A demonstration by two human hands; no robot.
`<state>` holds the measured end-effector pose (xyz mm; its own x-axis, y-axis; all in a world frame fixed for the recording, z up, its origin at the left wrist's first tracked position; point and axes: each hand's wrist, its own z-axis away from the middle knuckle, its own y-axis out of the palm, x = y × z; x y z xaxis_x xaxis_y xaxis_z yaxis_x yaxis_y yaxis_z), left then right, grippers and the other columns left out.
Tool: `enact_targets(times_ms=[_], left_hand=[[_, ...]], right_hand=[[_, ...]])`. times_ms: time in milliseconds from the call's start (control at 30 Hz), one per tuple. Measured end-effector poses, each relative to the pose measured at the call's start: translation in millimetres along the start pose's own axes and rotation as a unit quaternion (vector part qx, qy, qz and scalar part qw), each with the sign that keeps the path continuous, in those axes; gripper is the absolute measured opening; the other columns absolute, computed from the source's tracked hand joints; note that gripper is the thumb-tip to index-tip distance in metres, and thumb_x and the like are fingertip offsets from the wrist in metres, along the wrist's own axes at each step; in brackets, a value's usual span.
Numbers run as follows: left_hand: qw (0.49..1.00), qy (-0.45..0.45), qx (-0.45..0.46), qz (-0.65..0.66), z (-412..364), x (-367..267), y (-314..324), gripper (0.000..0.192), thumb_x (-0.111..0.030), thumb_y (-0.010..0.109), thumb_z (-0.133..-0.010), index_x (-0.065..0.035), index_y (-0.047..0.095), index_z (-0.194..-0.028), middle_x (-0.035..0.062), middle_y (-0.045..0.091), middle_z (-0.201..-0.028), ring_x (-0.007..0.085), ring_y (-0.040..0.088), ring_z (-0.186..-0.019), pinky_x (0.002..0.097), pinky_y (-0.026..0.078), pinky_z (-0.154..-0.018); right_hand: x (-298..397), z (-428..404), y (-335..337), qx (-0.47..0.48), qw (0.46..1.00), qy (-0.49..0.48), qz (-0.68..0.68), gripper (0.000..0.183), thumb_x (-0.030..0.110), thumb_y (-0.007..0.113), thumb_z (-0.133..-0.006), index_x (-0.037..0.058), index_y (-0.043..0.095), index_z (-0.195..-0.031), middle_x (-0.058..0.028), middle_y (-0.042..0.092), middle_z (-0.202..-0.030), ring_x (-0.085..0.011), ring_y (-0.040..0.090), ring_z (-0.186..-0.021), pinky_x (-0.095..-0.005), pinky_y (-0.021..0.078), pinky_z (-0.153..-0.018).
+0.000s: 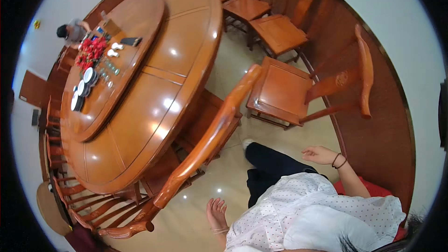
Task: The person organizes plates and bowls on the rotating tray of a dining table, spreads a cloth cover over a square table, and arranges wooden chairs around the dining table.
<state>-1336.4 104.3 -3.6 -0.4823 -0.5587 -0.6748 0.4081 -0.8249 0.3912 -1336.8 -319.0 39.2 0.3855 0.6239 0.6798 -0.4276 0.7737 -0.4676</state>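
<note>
My left hand [216, 212] hangs at the lower middle with its fingers apart and nothing in it. Nearest to it is the polished wooden top rail [201, 152] of a chair, without contact as far as I can see. My right hand [319, 154] is held out at my other side, its fingers loosely bent and nothing in them. A wooden chair [281, 85] with a square seat stands ahead of that hand. My legs in dark trousers [273, 159] are above the tiled floor [196, 210].
A big round wooden table [182, 42] has a turntable [136, 21] bearing red flowers [91, 50], stacked bowls [84, 87], glasses [112, 67] and white spoon-like pieces [117, 46]. A person [74, 32] is at its far side. More chairs [278, 35] line the wood-panelled wall [378, 140].
</note>
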Motion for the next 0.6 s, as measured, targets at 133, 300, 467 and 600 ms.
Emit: enact_targets(times_ms=[133, 300, 467, 600], left_hand=[[0.992, -0.027, 0.070, -0.104, -0.3, 9.8, 45.3, 0.029, -0.030, 0.042, -0.083, -0.0044, 0.049, -0.094, 0.0107, 0.054, -0.095, 0.0200, 0.052, -0.083, 0.0312, 0.042, -0.072], [0.964, 0.054, 0.092, -0.244, 0.9, 25.3, 130.7, 0.025, -0.023, 0.044, -0.084, -0.0023, 0.054, -0.072, 0.0110, 0.059, -0.080, 0.0175, 0.056, -0.074, 0.0270, 0.044, -0.067], [0.952, 0.063, 0.138, -0.264, 28.0, 114.7, 255.2, 0.024, -0.020, 0.045, -0.084, -0.0005, 0.053, -0.073, 0.0106, 0.059, -0.077, 0.0154, 0.057, -0.071, 0.0257, 0.045, -0.066], [0.961, 0.100, 0.130, -0.225, 64.2, 209.8, 370.8, 0.030, -0.030, 0.037, -0.086, -0.0064, 0.044, -0.102, 0.0115, 0.053, -0.099, 0.0173, 0.053, -0.087, 0.0292, 0.043, -0.071]], right_hand=[[-36.8, 52.5, -1.4, -0.116, 0.976, 0.021, -0.184, 0.031, 0.021, 0.049, -0.082, 0.0000, 0.048, -0.105, -0.0095, 0.055, -0.094, -0.0153, 0.052, -0.088, -0.0252, 0.0402, -0.078], [-107.9, 96.9, -15.6, -0.138, 0.953, 0.039, -0.268, 0.031, 0.019, 0.048, -0.083, -0.0010, 0.046, -0.106, -0.0085, 0.055, -0.097, -0.0142, 0.051, -0.090, -0.0245, 0.0389, -0.080], [-214.4, 135.6, -82.5, -0.142, 0.947, 0.048, -0.283, 0.032, 0.020, 0.046, -0.084, -0.0015, 0.044, -0.108, -0.0097, 0.056, -0.095, -0.0136, 0.052, -0.088, -0.0249, 0.0407, -0.077], [-294.4, 153.1, -169.2, -0.189, 0.936, 0.082, -0.286, 0.033, 0.021, 0.046, -0.084, -0.0005, 0.044, -0.109, -0.0100, 0.056, -0.095, -0.0152, 0.051, -0.091, -0.0269, 0.0392, -0.080]])
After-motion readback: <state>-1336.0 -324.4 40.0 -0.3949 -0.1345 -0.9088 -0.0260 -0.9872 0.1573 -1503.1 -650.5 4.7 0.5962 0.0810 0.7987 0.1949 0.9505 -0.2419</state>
